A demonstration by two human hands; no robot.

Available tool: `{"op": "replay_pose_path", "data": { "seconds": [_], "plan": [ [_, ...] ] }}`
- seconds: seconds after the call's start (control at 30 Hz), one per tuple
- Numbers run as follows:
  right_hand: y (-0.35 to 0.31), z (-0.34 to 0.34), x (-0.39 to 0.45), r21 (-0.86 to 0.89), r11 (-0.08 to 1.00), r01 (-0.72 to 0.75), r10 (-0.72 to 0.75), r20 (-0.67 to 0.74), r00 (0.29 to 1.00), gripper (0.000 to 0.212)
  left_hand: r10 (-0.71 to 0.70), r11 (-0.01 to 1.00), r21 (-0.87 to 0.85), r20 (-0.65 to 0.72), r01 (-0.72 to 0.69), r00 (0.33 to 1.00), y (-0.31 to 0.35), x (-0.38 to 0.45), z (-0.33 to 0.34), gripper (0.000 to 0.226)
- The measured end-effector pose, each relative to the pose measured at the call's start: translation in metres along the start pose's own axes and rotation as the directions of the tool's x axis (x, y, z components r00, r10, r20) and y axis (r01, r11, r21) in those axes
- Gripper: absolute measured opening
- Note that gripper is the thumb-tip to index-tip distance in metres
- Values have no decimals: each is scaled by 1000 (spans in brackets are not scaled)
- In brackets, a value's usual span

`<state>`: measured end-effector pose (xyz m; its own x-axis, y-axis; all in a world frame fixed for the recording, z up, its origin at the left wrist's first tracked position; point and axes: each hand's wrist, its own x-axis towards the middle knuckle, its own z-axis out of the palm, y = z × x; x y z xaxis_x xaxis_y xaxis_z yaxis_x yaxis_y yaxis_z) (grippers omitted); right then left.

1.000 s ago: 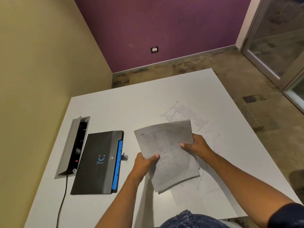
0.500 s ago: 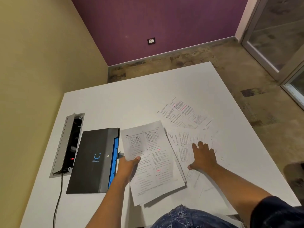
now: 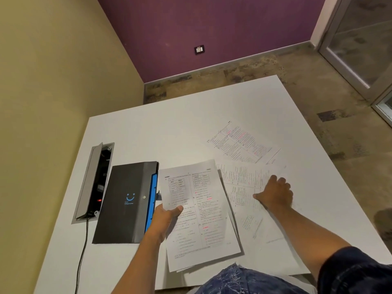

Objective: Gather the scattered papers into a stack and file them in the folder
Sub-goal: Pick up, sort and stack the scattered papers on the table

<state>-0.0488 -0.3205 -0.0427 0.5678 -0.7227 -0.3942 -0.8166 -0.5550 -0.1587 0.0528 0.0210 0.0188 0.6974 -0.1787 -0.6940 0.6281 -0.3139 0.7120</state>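
A square white worktop (image 3: 191,128), smooth and matte, stands in a room corner where a yellow-green wall (image 3: 53,71) meets a purple wall (image 3: 212,28) with a small dark socket plate (image 3: 199,49) low on it. The floor (image 3: 318,92) is mottled brown, stone-like, and a glass door (image 3: 364,39) in a pale frame closes the right side.

Set into the worktop's left part is a long grey metal cable box (image 3: 93,181) with its lid tilted up; a dark cord (image 3: 83,251) runs from it toward the near edge. Just beside it lies the folder (image 3: 127,202), a flat black rectangle with a blue smile mark and a bright blue strip along its right edge.

The left hand (image 3: 166,215) grips the stack of papers (image 3: 201,215) at its left edge, thumb curled over the top sheet, fingers hidden beneath. The stack is thin white printed sheets with tables and some red marks, its left edge next to the folder's blue strip.

The right hand (image 3: 273,194) lies flat with fingers spread and nearly straight, pressing on loose sheets (image 3: 244,179) that overlap on the worktop to the right of the stack. One more printed sheet (image 3: 241,143) lies angled farther back, apart from the hand.

At the near edge shows blue patterned cloth (image 3: 244,281), and a dark sleeve (image 3: 356,272) covers the right upper arm.
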Motion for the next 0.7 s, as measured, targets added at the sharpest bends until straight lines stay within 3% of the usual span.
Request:
{"op": "replay_pose_path", "data": {
  "seconds": [0.4, 0.7],
  "plan": [
    [-17, 13, 14, 283, 910, -303, 308, 30, 951, 103, 7, 1000, 20, 30, -8, 1000, -4, -6, 1, 36],
    [-4, 16, 28, 376, 848, -373, 357, 113, 927, 78, 16, 999, -41, 34, -14, 999, 0, -8, 3, 37]
  ]
}}
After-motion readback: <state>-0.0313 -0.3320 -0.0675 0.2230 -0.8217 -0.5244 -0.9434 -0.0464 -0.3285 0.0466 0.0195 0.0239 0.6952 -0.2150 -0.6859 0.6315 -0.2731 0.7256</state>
